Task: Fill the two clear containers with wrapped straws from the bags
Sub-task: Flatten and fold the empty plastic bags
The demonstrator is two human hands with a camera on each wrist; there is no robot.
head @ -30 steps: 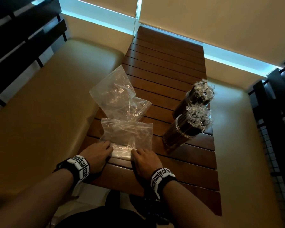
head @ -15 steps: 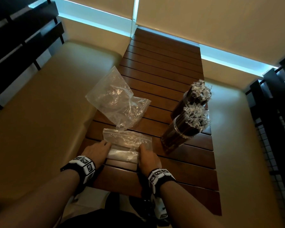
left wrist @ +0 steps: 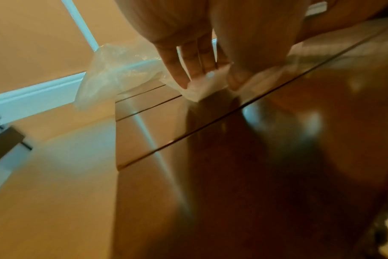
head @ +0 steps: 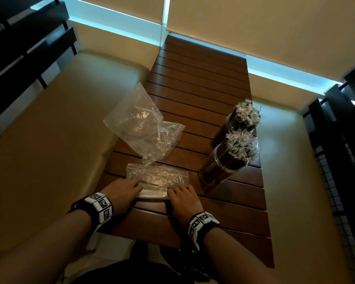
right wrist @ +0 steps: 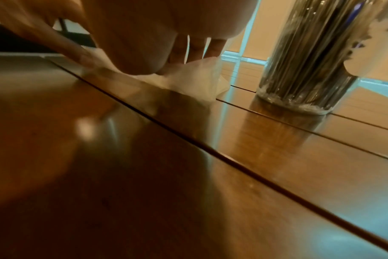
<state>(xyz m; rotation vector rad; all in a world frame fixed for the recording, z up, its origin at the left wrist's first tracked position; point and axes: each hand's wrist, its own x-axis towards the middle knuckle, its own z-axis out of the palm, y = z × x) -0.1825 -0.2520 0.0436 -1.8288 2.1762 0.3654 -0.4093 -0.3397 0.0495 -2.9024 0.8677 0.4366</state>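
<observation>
Both hands (head: 123, 191) (head: 182, 198) press the near bag (head: 158, 178) flat on the table (head: 203, 83).

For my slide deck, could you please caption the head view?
Both hands, left and right, fold an empty bag on the table; both containers hold straws.

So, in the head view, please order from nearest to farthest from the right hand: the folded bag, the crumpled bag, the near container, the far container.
1. Folded bag: under the right hand, touching it.
2. Near container: to the right, slightly ahead.
3. Crumpled bag: ahead, to the left.
4. Far container: behind the near one.
</observation>
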